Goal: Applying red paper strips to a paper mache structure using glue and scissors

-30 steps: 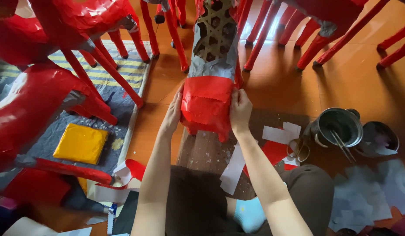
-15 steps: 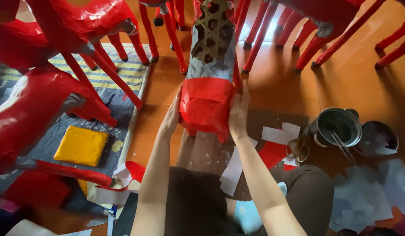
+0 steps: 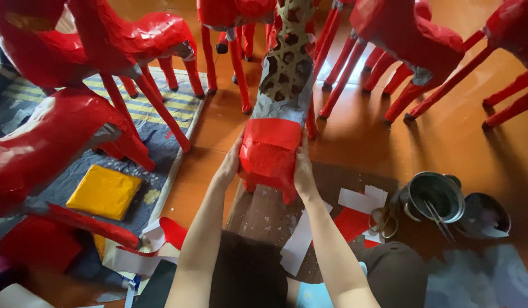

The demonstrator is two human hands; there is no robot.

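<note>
Around the hand-held red paper figure, red-legged figures crowd close.

Paper animal figure: bright red at the near end, grey above with a dark lattice pattern; the other figures are all glossy red. Floor is orange-brown wood; rug has yellow and grey stripes. Paper pad yellow, paper strips white, pot dark grey metal.
</note>
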